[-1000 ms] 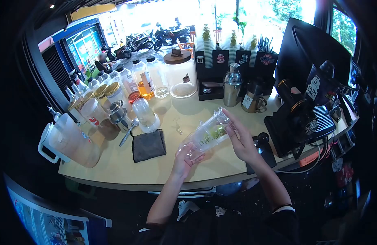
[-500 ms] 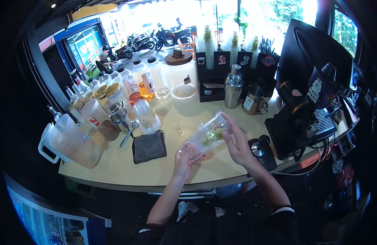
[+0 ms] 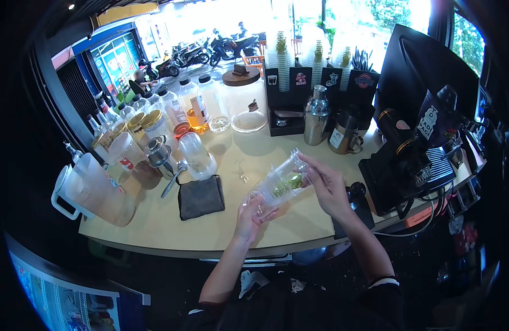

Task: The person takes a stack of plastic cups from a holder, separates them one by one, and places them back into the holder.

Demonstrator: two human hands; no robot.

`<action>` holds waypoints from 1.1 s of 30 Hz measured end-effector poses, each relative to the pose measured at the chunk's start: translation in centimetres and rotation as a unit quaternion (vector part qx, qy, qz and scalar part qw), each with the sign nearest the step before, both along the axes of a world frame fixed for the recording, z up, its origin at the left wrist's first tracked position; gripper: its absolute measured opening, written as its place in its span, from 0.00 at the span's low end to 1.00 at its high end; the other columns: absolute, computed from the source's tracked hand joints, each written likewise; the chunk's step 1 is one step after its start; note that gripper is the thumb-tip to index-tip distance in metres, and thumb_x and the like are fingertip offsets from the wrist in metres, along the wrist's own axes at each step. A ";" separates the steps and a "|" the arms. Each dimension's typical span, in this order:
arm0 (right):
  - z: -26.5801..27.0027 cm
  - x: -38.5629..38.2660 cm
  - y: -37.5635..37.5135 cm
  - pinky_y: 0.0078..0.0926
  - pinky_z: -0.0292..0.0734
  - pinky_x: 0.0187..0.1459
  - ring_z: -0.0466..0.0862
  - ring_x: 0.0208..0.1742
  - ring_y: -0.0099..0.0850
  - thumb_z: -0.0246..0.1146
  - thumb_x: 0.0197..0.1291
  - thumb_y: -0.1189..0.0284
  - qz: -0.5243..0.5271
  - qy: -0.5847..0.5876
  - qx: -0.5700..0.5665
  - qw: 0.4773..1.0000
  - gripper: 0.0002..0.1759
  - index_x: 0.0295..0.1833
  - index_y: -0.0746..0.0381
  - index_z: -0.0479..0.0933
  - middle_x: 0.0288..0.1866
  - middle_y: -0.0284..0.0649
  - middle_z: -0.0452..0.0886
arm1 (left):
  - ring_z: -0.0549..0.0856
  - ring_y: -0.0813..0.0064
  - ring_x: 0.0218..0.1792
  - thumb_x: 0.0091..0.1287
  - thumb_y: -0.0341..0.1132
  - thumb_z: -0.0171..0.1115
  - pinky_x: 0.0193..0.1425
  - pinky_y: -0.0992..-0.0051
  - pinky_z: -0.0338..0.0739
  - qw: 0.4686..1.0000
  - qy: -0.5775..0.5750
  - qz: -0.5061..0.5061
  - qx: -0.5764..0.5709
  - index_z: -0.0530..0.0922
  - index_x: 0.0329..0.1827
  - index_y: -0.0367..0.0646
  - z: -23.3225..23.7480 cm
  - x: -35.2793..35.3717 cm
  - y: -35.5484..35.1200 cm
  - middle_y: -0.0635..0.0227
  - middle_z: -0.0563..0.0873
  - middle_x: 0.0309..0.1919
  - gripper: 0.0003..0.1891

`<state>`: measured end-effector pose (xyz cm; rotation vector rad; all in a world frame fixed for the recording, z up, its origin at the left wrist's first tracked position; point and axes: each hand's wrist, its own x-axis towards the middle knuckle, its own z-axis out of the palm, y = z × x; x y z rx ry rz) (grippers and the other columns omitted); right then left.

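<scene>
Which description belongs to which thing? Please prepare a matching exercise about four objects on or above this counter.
Things:
1. Green-printed clear plastic cup
2. Cloth
3. Cocktail shaker
4. Large clear jar

Descriptions:
A. Dark, lying on the counter
B. Tilted, between the left hand and right hand
C. Topped with a brown wooden lid
D. Silver, standing upright

Pairs: 1-B, 2-A, 3-D, 4-C

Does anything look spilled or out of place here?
A small shiny patch on the counter, between the cloth and the held cup, stands out against the plain surface: perhaps a spill, perhaps only light; I cannot tell.
</scene>
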<state>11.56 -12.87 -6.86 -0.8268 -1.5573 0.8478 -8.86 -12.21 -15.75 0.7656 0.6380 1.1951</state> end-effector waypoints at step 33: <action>1.3 1.9 1.1 0.23 0.76 0.41 0.79 0.35 0.26 0.49 0.53 0.93 -0.074 -0.130 0.169 0.974 0.24 0.51 0.63 0.79 0.47 0.44 0.83 | 0.86 0.63 0.39 0.68 0.49 0.51 0.45 0.69 0.85 0.986 -0.116 -0.062 -0.105 0.65 0.63 0.37 -0.9 0.0 0.7 0.56 0.80 0.48 0.27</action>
